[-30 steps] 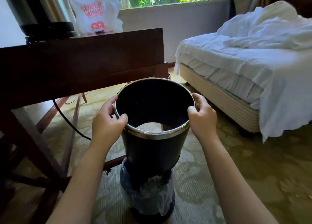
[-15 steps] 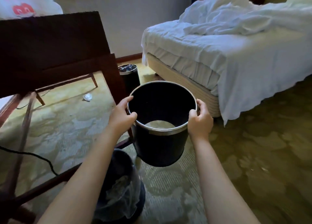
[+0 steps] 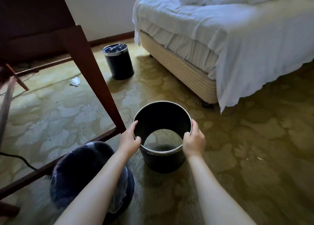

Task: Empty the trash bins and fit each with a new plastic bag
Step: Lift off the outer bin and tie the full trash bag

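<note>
- Both hands gripped the metal rim of the black bin (image 3: 163, 162) at centre frame, fingers curled over its edge: left hand (image 3: 130, 140) on the left side, right hand (image 3: 193, 142) opposite.
- One bagged bin (image 3: 73, 172) stood lower left; one lined bin (image 3: 119, 65) stood upper centre, near the bed (image 3: 220, 38).

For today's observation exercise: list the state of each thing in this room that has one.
Near bin: upright, unlined, empty.
Left hand: gripping its rim.
Right hand: gripping its rim.
Far bin: upright, lined, holding trash.
Bagged trash: on carpet, by table leg.
Bed: unmade, sheets rumpled.
Paper scrap: crumpled, on carpet.
</note>
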A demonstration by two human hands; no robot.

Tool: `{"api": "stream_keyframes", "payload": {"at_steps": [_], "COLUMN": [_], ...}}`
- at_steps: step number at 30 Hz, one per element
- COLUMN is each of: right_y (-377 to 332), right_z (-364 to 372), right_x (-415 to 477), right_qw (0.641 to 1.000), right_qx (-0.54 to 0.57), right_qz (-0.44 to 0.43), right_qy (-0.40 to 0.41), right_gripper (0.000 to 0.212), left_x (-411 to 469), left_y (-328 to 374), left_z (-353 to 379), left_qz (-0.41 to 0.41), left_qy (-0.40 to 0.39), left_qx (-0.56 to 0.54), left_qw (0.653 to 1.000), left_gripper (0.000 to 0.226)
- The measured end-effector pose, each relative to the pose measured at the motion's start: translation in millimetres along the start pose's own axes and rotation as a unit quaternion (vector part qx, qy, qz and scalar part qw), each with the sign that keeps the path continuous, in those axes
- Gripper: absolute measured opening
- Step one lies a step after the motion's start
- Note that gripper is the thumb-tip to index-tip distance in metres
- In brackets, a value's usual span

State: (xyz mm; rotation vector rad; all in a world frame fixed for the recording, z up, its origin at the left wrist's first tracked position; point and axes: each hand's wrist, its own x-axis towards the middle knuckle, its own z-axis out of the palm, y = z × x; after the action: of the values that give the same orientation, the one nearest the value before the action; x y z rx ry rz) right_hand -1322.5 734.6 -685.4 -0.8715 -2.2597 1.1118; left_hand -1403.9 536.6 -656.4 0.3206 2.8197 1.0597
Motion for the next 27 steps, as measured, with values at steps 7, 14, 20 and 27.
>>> {"api": "stream_keyframes", "payload": {"at_steps": [7,14,20,27], "right_y": [25.9,2.2,-67.1,-121.0], "right_z": [16.6,9.1,32.9,95.4], "right_x": [4.0,-11.3,-40.3,-102.8], "right_qw": [0.991,0.958,0.927,0.856], "right_qx": [-0.099,-0.249,-0.189,-0.216], "right_qz": [0.011,-0.048,-0.212,-0.324], "right_qy": [-0.094,-0.135,-0.243,-0.340], "right_gripper": [0.046,0.043,0.026,0.035], "left_x": [5.7,-2.2,-18.9,-53.4], "left_y": [-14.8,-16.5,-33.0,-115.5], "left_z": [24.0,33.2,-16.9,-108.5], "left_qz": [-0.011,-0.019,0.055,-0.019], "left_qy": [-0.112,-0.133,0.016,0.112], "left_qx": [0.131,0.166,0.105,0.094], "left_qw": [0.985,0.977,0.993,0.989], "left_gripper": [0.053,0.060,0.043,0.023]}}
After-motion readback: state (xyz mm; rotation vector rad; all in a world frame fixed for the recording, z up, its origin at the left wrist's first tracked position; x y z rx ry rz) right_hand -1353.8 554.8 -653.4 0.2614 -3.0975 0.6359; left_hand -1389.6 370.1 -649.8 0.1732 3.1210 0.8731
